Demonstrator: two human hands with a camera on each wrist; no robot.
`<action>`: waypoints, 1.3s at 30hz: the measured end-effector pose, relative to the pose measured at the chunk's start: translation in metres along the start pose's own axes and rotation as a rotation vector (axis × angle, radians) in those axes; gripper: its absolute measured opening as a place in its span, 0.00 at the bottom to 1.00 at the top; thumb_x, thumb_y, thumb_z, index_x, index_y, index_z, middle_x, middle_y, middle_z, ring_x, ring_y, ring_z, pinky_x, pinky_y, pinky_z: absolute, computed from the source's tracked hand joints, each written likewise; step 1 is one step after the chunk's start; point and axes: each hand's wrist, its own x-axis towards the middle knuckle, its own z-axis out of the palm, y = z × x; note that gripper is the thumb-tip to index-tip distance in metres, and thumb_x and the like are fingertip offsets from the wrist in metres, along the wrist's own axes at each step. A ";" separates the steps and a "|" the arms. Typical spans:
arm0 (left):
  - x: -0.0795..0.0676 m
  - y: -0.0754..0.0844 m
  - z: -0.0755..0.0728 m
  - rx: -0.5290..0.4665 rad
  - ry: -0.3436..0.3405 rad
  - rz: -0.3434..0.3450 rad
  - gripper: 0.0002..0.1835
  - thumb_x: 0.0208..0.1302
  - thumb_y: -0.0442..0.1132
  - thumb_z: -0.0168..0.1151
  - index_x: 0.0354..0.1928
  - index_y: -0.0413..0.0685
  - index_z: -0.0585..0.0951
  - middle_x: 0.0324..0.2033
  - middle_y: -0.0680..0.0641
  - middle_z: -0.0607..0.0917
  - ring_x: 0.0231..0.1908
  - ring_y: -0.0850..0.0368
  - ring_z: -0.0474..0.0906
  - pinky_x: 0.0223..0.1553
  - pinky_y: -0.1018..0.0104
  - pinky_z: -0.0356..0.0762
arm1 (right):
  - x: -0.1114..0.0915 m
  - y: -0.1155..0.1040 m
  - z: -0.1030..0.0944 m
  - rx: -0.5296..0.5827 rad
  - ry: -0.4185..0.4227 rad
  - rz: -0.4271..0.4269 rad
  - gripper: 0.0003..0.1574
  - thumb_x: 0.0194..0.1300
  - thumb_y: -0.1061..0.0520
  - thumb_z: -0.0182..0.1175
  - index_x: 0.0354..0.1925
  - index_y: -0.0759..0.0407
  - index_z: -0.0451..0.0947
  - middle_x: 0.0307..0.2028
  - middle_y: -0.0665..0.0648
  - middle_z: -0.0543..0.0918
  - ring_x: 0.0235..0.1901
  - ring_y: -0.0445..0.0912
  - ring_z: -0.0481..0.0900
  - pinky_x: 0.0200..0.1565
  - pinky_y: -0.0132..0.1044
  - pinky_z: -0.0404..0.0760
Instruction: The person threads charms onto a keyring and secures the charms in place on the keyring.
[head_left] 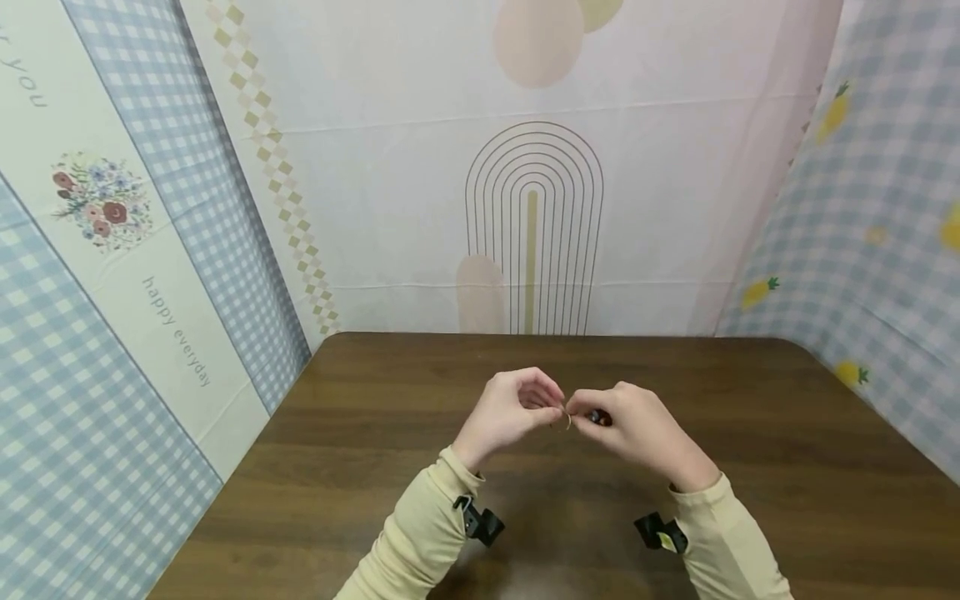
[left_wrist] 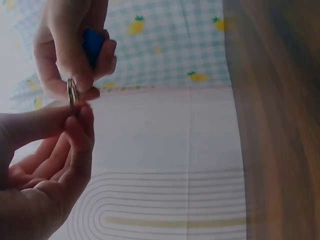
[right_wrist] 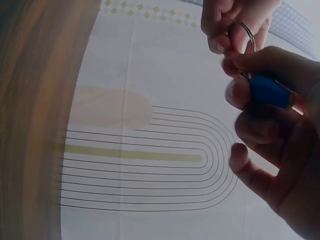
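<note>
Above the table, my left hand (head_left: 504, 417) and right hand (head_left: 637, 423) meet at the fingertips. Between them is a metal split ring (left_wrist: 71, 95), thin and brassy, standing nearly edge-on in the left wrist view. Left thumb and fingertips pinch its lower side; right fingertips grip its other side. A small blue barrel-shaped fob (right_wrist: 270, 91) sits within the right hand's curled fingers, with a small metal link at its end by the ring. Fingers cover part of the fob and of the ring, so how the two join cannot be made out.
Beneath the hands spreads a dark brown wooden table (head_left: 360, 467). A white printed cloth (head_left: 390, 208) hangs behind it, with blue checked cloths at left and right. Black wrist cameras are strapped over both yellow sleeves (head_left: 420, 521).
</note>
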 end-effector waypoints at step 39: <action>-0.007 -0.060 0.021 0.789 -0.429 -0.227 0.19 0.52 0.47 0.73 0.45 0.49 0.83 0.41 0.51 0.86 0.40 0.58 0.81 0.43 0.69 0.79 | -0.026 0.044 0.056 0.304 -0.559 0.176 0.21 0.62 0.58 0.64 0.53 0.62 0.76 0.51 0.61 0.82 0.50 0.54 0.81 0.51 0.46 0.81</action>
